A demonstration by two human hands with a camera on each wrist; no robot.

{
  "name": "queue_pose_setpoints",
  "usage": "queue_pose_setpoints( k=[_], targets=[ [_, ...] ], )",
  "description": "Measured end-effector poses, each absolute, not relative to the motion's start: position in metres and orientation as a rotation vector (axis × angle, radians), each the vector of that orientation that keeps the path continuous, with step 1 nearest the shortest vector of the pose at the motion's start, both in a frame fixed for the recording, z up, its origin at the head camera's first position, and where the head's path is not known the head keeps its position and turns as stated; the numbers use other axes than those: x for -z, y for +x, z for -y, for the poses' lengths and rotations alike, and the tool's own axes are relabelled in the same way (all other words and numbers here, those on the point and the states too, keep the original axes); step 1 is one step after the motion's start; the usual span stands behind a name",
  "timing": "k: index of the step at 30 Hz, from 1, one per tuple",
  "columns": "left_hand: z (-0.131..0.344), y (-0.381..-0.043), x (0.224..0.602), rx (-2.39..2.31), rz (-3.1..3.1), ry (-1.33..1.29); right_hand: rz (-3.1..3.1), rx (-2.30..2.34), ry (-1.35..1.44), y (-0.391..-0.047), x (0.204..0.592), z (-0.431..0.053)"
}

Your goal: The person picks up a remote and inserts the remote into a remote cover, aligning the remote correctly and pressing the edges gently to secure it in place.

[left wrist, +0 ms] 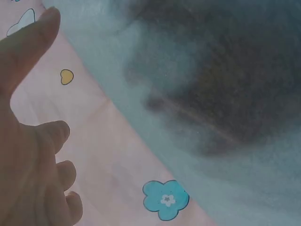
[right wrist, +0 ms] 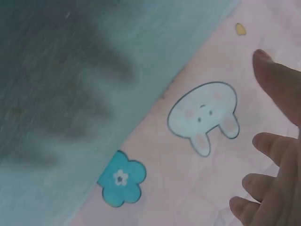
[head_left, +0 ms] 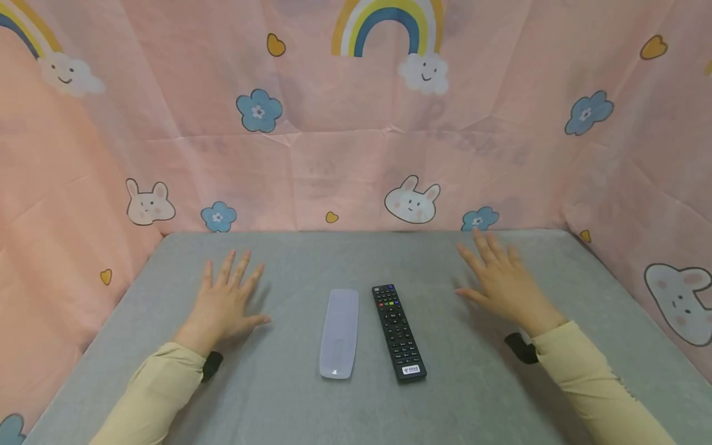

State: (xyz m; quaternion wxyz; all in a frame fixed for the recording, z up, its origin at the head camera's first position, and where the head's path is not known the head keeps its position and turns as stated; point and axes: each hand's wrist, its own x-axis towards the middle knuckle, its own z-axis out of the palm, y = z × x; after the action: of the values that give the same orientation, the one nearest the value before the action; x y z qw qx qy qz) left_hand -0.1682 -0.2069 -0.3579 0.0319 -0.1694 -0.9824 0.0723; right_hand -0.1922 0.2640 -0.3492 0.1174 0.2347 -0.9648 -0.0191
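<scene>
Left hand point(head_left: 222, 303): released, fingers spread and thumb out to the side, grasping nothing; the left wrist view shows nothing between thumb and fingers. A dark shadow point(left wrist: 235, 94) on the tabletop point(head_left: 300, 266) suggests that it is held above the surface.
Right hand point(head_left: 503, 287): likewise released, fingers fanned and thumb toward the middle, with no object against the palm or fingers in the right wrist view.
Remote control point(head_left: 398, 334): lies buttons up between the hands, off the right hand's thumb side and nearer the person than that hand's fingertips; its white label point(head_left: 410, 369) is at the near end. Neither hand touches it.
Pale oblong piece point(head_left: 339, 334): lies flat off the left hand's thumb side, between that hand and the remote, apart from both. What it is for cannot be told with certainty.
Gap between the two: narrower at the ends away from the person, wider at the near ends, with no contact.
Sleeves and cloth: a pale sleeve point(head_left: 161, 389) runs back from the left hand; a pink patterned cloth point(head_left: 334, 161) hangs beyond the fingertips.
Stage of handling: judged to be a ready pose with no grasp made.
Call on the hands: picking up either object would require an inward reach, back toward the person, then lowering the fingers and closing them across its narrow width. The left hand is better placed for the pale piece, the right for the remote.
</scene>
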Motion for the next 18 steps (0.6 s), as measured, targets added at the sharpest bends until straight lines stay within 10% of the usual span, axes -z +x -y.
queue_pose_setpoints(
  k=[18],
  targets=[
    [0.207, -0.164, 0.371, -0.095, 3.077, -0.578, 2.747, -0.211, 0.768, -0.172, 0.366, -0.233]
  ],
)
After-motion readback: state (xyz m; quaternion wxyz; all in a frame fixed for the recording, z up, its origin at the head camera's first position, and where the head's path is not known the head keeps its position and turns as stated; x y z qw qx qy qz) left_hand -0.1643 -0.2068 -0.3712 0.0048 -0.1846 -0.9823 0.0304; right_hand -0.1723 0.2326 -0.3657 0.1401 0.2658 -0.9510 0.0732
